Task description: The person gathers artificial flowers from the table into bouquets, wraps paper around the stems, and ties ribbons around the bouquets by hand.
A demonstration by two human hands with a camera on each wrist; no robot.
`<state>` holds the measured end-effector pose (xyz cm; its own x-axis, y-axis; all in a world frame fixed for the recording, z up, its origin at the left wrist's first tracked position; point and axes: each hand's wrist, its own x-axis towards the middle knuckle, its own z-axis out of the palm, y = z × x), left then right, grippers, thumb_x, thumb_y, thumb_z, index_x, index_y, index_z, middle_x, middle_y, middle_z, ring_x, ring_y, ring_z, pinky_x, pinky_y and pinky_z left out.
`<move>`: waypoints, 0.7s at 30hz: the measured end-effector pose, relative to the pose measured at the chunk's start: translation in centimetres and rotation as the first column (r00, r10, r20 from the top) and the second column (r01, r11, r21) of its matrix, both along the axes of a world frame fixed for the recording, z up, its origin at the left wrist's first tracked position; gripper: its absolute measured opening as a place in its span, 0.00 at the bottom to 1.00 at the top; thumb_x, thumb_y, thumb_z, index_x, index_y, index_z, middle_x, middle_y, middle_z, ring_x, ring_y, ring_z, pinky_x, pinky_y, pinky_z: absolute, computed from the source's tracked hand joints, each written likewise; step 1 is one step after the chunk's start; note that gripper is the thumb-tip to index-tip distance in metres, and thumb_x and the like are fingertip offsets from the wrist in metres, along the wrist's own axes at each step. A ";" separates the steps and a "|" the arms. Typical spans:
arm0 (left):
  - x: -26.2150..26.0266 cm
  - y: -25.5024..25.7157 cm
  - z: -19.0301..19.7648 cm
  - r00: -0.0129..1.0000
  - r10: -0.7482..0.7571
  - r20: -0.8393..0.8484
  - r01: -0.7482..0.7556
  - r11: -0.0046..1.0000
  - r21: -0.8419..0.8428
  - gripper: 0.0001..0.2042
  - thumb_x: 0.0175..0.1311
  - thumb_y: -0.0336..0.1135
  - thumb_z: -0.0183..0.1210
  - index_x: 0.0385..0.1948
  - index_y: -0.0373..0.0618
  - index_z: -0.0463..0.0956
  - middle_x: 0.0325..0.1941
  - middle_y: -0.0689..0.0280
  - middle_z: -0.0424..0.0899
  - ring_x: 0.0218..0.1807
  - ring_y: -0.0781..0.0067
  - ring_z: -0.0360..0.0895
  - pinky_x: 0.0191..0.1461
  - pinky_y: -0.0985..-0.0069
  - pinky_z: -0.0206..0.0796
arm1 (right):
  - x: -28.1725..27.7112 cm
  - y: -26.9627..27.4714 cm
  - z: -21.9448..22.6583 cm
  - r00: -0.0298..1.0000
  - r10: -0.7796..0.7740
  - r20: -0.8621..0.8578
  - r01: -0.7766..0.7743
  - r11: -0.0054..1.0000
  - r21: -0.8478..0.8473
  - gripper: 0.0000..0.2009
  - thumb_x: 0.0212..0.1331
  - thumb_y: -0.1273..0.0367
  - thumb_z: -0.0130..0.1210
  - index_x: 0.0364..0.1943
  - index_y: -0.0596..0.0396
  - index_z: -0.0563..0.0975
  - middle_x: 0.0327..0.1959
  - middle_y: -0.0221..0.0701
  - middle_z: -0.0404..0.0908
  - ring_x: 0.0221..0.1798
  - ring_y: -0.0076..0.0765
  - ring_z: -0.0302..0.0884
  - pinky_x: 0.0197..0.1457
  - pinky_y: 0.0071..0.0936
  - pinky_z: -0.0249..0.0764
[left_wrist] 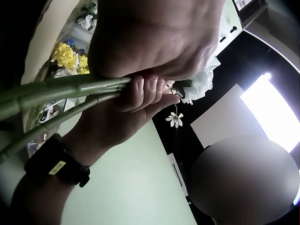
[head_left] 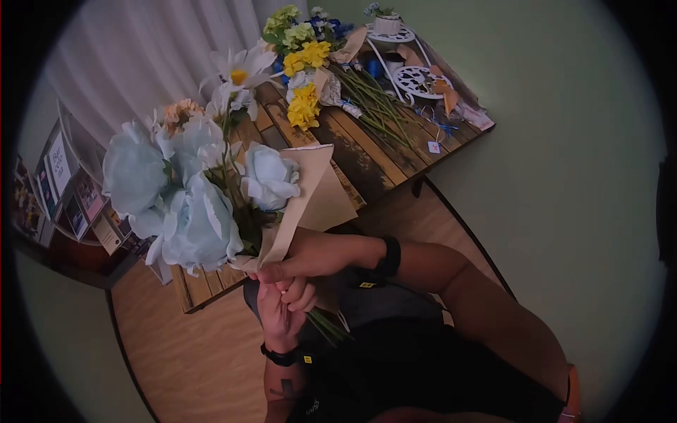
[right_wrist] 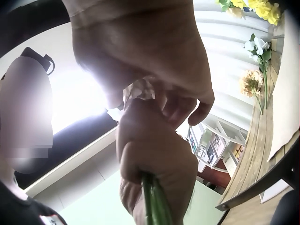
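A bouquet of large pale blue roses (head_left: 201, 218) and a white daisy-like flower (head_left: 243, 74) leans up and left in the head view. Brown wrapping paper (head_left: 310, 187) folds round its right side. My left hand (head_left: 281, 314) grips the bunch below the blooms; its fist circles the green stems (right_wrist: 157, 201) in the right wrist view. The stem ends stick out below it. Just above, my right hand (head_left: 314, 254) holds the gathered base of the paper, thumb against it. The two hands touch, and the left wrist view shows curled fingers (left_wrist: 140, 91) beside the stems.
A slatted wooden table (head_left: 352, 148) stands ahead. On it lie yellow flowers (head_left: 305, 106) with long stems, green blooms (head_left: 285, 32) and a white two-tier stand (head_left: 416, 81). A rack of leaflets (head_left: 67, 176) is at left, beside white curtains (head_left: 155, 53). A green wall (head_left: 564, 176) is at right.
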<state>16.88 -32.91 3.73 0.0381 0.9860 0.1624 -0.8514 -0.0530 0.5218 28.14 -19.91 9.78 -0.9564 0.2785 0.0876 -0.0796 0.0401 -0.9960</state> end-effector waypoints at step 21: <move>-7.6 -4.2 -4.0 0.824 0.566 -0.040 -0.566 0.814 -0.130 0.14 0.81 0.47 0.41 0.34 0.50 0.61 0.24 0.75 0.55 0.20 0.85 0.48 0.21 0.84 0.42 | 16.6 6.8 -12.8 0.584 -0.811 -0.035 0.810 0.580 0.082 0.07 0.68 0.74 0.52 0.43 0.63 0.80 0.32 0.29 0.82 0.36 0.20 0.78 0.42 0.20 0.75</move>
